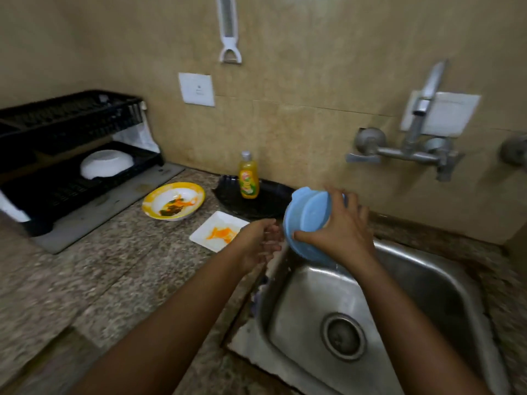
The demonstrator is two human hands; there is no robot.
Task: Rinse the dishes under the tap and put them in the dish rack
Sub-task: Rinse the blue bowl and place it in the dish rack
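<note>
Dim, warm light; motion blur throughout; wide-angle bending at the edges.

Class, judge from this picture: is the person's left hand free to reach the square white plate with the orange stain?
Probably yes. The left hand is open, holds nothing, and hovers at the square white plate's right edge, with nothing between them. The right hand alone has the blue bowl.

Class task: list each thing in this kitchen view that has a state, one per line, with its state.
Blue bowl: tilted, held by right hand.
Left hand: open, empty.
Yellow-rimmed bowl: dirty.
Square white plate: stained orange.
White bowl: upturned in dish rack.
Tap: no water visible.
</note>
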